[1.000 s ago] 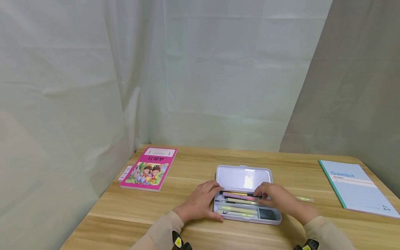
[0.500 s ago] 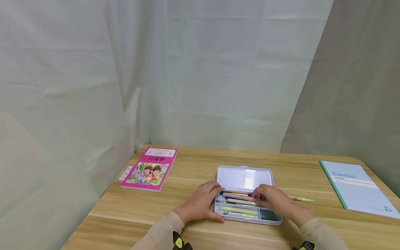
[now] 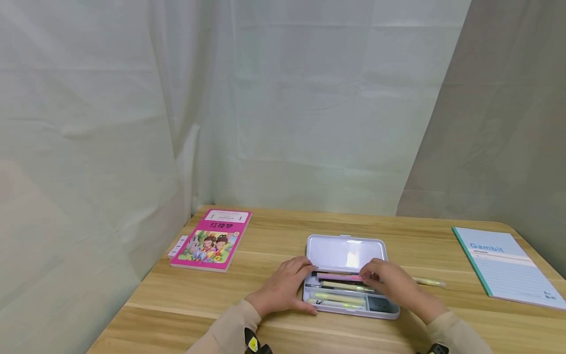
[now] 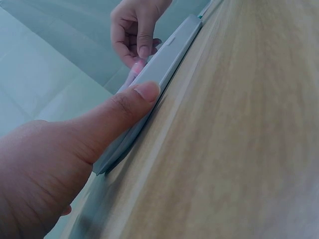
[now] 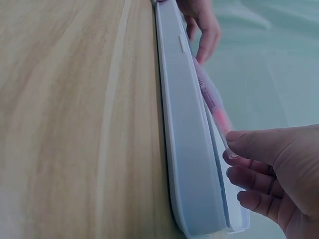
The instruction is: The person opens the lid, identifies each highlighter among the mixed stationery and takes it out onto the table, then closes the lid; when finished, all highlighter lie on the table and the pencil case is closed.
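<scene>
An open white pencil case [image 3: 305, 297] lies on the table with its lid [image 3: 336, 250] folded back. My left hand [image 3: 285, 285] holds the case's left end, its thumb along the near wall in the left wrist view. With thumb and forefinger, my right hand [image 5: 284, 172] pinches the clear-tipped end of a pink pen [image 5: 212, 97]. That pen slants over the case's rear compartment, its held end raised above the rim. Several other pens lie in the case, among them a yellow one [image 3: 340, 298] in the front compartment. A dark block [image 3: 379, 304] fills the front right compartment.
Right of the case, partly behind my right hand, lies a yellow clear-ended pen [image 3: 429, 281]. A pink picture book [image 3: 212, 241] is at the back left, over a white striped item [image 3: 178, 246]. A notebook [image 3: 508, 265] lies at the far right. Curtains hang behind the table.
My right hand has shifted slightly up and back, and the pink pen has moved with it towards the lid, showing more of the pens beneath. The left hand stays in place.
</scene>
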`<state>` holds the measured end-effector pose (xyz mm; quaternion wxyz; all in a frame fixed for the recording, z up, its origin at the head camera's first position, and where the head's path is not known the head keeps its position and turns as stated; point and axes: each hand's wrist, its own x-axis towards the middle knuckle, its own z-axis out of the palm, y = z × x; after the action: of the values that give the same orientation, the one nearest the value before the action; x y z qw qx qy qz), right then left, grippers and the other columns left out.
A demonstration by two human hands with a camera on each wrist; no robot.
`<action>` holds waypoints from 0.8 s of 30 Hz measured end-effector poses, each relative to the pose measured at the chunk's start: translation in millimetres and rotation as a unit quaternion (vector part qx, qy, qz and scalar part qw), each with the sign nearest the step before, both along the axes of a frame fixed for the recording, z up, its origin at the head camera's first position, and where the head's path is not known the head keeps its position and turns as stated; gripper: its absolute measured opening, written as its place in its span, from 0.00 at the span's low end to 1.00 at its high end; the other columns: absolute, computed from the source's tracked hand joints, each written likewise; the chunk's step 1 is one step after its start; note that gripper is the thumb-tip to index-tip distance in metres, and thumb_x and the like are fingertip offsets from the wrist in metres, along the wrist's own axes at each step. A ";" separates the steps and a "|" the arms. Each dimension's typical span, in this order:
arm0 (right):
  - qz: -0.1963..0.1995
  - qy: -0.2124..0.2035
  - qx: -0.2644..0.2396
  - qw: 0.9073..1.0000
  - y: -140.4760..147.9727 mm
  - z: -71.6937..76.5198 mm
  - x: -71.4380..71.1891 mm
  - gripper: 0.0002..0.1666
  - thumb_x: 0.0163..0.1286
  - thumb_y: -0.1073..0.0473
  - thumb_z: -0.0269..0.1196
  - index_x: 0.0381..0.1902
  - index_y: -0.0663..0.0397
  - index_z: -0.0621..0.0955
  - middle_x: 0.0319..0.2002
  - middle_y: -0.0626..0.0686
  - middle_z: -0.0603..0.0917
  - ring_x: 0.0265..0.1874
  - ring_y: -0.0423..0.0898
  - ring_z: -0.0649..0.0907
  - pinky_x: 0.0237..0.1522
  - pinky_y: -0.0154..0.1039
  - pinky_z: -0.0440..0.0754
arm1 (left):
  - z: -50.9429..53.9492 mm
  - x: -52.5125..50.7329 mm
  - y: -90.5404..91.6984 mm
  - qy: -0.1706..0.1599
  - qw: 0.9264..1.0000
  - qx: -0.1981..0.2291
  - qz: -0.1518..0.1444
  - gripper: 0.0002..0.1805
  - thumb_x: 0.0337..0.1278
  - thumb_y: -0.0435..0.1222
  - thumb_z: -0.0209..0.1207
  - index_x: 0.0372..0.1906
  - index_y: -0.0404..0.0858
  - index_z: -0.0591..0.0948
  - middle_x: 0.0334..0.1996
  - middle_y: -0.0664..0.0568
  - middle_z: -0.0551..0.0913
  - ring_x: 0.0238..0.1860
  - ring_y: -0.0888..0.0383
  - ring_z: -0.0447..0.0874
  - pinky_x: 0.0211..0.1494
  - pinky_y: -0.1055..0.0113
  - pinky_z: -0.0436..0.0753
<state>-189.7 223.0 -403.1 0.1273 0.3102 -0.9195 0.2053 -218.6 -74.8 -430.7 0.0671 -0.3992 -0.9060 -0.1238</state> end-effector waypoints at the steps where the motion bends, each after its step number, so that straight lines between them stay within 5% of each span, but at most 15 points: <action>1: -0.002 0.008 -0.002 1.000 0.2 0.4 0.7 0.07 0.57 0.66 0.68 0.33 0.52 0.83 0.29 0.42 0.81 0.27 0.31 0.77 0.27 0.29 0.79 | -0.1 0.2 -0.1 0.000 1.000 0.000 0.000 0.53 0.35 0.71 0.63 0.66 0.44 0.69 0.64 0.54 0.68 0.69 0.55 0.64 0.75 0.58 0.64; 7: -0.014 0.049 -0.019 0.999 5.8 0.4 3.9 0.09 0.54 0.67 0.70 0.32 0.50 0.83 0.27 0.41 0.80 0.26 0.30 0.75 0.25 0.29 0.77 | -1.3 0.1 -0.2 -0.006 1.000 -0.001 0.001 0.53 0.35 0.72 0.61 0.66 0.45 0.69 0.65 0.54 0.68 0.69 0.55 0.63 0.75 0.57 0.64; 19: -0.046 0.030 -0.031 0.998 22.9 9.7 10.8 0.08 0.55 0.68 0.68 0.32 0.50 0.84 0.28 0.41 0.81 0.26 0.26 0.72 0.25 0.28 0.76 | 0.6 1.1 -0.3 -0.022 1.000 -0.003 0.004 0.53 0.37 0.72 0.60 0.67 0.45 0.68 0.66 0.54 0.67 0.70 0.55 0.62 0.75 0.56 0.63; 24: -0.044 0.053 -0.042 0.997 30.7 13.3 14.1 0.11 0.52 0.70 0.70 0.31 0.50 0.83 0.28 0.42 0.82 0.26 0.26 0.71 0.25 0.28 0.75 | 2.3 1.4 -0.4 -0.029 1.000 -0.006 0.008 0.53 0.37 0.72 0.60 0.68 0.45 0.68 0.67 0.54 0.66 0.70 0.55 0.61 0.76 0.56 0.62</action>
<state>-175.6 253.7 -389.8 0.1976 0.2745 -0.9148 0.2208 -217.2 -75.2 -428.4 0.0392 -0.3882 -0.9116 -0.1295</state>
